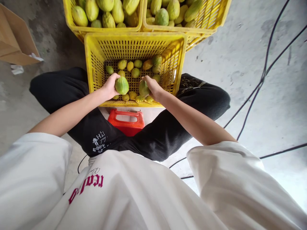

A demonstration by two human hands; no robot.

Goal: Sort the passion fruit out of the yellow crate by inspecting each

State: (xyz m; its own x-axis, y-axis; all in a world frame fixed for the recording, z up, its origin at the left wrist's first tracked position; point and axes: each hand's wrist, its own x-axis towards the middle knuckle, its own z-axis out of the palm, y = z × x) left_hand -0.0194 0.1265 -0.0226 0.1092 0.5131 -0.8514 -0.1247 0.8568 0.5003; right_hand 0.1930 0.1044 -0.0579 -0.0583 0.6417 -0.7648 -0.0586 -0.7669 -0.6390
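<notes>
My left hand [111, 85] is closed around a green papaya [122, 85], gripping it from the left side above the near part of a yellow plastic crate [134, 35]. My right hand [152, 87] has its fingers wrapped round another, darker green papaya [144, 88], partly covered by the thumb and palm. On the crate's slatted bottom lie several loose yellow-green papayas [135, 72], some along the near wall below my hands and others toward the far right corner.
Two yellow crates full of papayas, a left one [103, 29] and a right one [179, 28], stand beyond. A red plastic stool [127, 126] sits between my legs. An open cardboard box [18, 38] is at far left; black cables [262, 78] cross the concrete floor at right.
</notes>
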